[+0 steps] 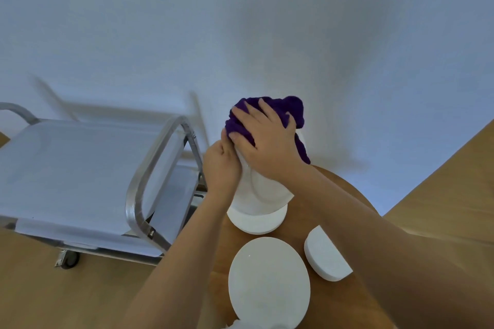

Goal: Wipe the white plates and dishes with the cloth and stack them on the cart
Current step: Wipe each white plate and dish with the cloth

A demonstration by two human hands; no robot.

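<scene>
A round white ceramic plate (260, 195) is held tilted above the far part of a round brown wooden table (302, 224), between the two bare hands. The left hand (222, 165) grips the plate's left rim, its fingers curled round the edge, so the plate runs from that grip to the right and down toward the table. The right hand (263, 141) lies on the upper face of the plate with fingers spread and bent over a bunched dark purple cloth (278, 112), pressing it against the plate; most of the cloth bulges out beyond the fingertips at the far side, and a fold hangs down to the right of the wrist. Just beneath the held plate, a thick white round dish (258, 222) sits on the table, partly covered by the plate's lower edge. Nearer on the table lies a larger flat white round plate (268, 283), and to its right a third white round dish (324, 259), partly hidden by the right forearm. To the left of the table stands a metal cart (80, 168) with a pale flat top shelf, a looped tubular handle at its right end, a lower shelf showing through the handle, and a caster wheel on the light wooden floor (40, 288). A plain pale wall (240, 21) fills the far side.
</scene>
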